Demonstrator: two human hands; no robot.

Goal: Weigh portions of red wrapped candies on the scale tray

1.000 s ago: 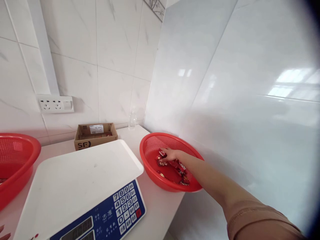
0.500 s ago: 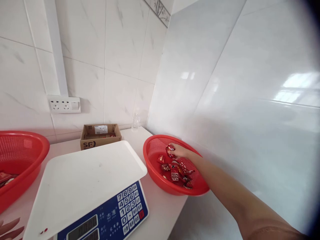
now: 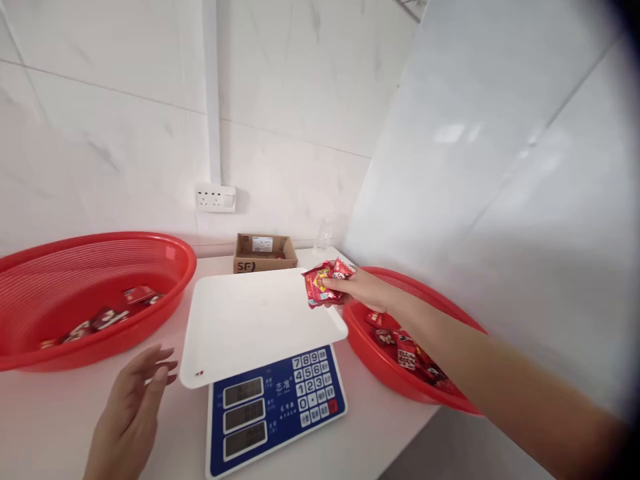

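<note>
My right hand [image 3: 357, 287] is closed on a red snack packet [image 3: 323, 283], held above the right edge of the scale's white pan [image 3: 250, 327]; whether more than one packet is in the grip I cannot tell. Under my right forearm stands a red plastic basket [image 3: 360, 353] with several red packets [image 3: 406, 353] in it. My left hand [image 3: 133, 407] is open, its fingers apart, just left of the pan and holding nothing. The blue keypad and display panel [image 3: 280, 407] of the digital scale faces me.
On the left stands a larger red basket [image 3: 185, 280] with several wrapped packets [image 3: 103, 320] inside. A small cardboard box [image 3: 265, 263] and a clear plastic bottle [image 3: 324, 235] are at the back by the tiled wall. A power socket [image 3: 216, 199] is on that wall.
My right hand has come up and left out of the right basket with the packet, to over the pan. My left hand has come further into view. The view has swung left.
</note>
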